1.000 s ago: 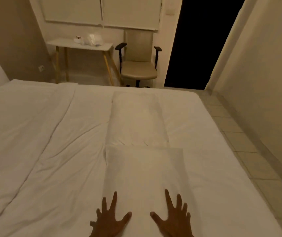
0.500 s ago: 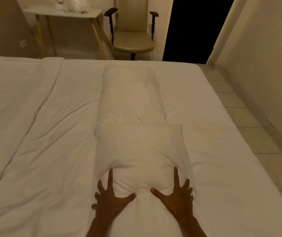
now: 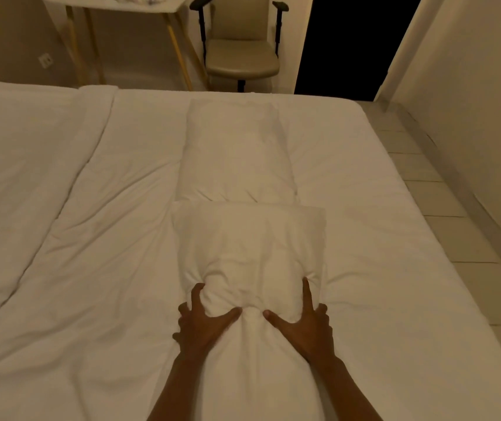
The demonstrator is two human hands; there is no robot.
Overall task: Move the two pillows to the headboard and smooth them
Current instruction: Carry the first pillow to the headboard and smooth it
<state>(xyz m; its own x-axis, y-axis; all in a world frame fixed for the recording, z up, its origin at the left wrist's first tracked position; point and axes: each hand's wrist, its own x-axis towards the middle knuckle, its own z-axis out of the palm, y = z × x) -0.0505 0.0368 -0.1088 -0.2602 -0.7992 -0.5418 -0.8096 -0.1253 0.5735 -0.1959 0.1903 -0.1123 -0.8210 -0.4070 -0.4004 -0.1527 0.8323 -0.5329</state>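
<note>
Left hand (image 3: 202,325) and right hand (image 3: 304,325) both clenched on bunched near pillow (image 3: 249,238) (fingers dug in), far pillow (image 3: 237,150) touching it, white bed (image 3: 91,238)

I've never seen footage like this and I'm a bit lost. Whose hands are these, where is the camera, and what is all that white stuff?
The camera sits on a person's head and looks forward and down, so you see their own two bare arms reaching out. There is no machine. The white surface is a bed with a duvet. Two white pillows lie on it end to end: the near pillow and the far pillow beyond it. The left hand and the right hand press into the near pillow's closest end and bunch its fabric between them; nothing is lifted. Past the bed stand a chair, a small table and a dark doorway.
</note>
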